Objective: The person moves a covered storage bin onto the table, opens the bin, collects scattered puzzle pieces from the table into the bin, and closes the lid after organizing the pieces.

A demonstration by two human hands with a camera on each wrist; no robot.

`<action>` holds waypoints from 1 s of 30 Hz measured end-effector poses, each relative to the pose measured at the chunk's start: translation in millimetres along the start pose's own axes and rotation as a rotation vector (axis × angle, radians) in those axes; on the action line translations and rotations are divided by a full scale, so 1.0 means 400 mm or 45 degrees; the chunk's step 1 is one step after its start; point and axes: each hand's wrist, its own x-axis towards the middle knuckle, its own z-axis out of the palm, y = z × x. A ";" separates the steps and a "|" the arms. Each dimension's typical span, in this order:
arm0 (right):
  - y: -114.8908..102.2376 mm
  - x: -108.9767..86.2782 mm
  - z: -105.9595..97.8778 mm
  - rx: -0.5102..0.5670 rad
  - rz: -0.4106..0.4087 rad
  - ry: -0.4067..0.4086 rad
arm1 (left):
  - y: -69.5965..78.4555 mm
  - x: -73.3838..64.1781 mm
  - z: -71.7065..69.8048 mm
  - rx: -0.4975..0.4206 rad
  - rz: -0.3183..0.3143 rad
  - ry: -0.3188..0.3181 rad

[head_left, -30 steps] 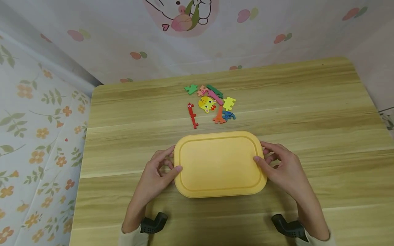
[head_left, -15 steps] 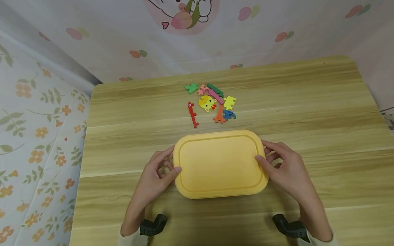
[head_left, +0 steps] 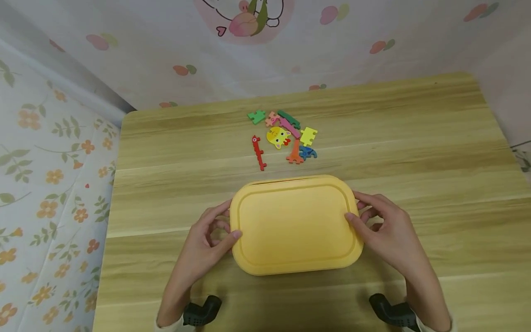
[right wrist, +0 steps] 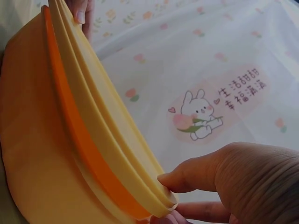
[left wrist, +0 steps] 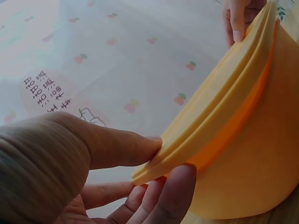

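The left hand and the right hand stand apart, each pinching one short end of a yellow lid, thumb on top and fingertips under the rim. That grip at opposite ends probably keeps the lid balanced and lets both sides be worked evenly. Beneath it sits a deep yellow box on the wooden bench, closer to the wearer than the puzzle pieces; the bench's near edge is out of view. A dark slit shows along the lid's far long side, and both wrist views show an orange strip between lid and box wall, so the lid seems not fully seated. What the box holds is hidden. Counted, there are one lid, one box and nine pieces, gathered toward the bench's far edge, probably to leave room for handling the box: one light green, one dark green, one peach, one pink, one orange, one blue, one red, and two yellow, a plain one and an animal face.
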 end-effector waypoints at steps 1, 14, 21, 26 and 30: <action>0.001 -0.004 -0.001 0.008 0.000 -0.005 | -0.002 -0.005 0.000 -0.016 0.009 -0.012; 0.012 -0.028 0.002 0.073 -0.009 -0.010 | -0.007 -0.029 0.001 -0.112 0.029 -0.062; 0.015 -0.031 -0.006 0.086 -0.017 0.010 | 0.002 -0.021 0.006 -0.140 0.050 -0.073; 0.020 -0.027 -0.008 0.084 -0.026 0.037 | 0.007 -0.015 0.010 -0.145 0.059 -0.073; 0.027 -0.023 -0.014 0.099 -0.027 0.053 | 0.009 -0.010 0.015 -0.150 0.061 -0.079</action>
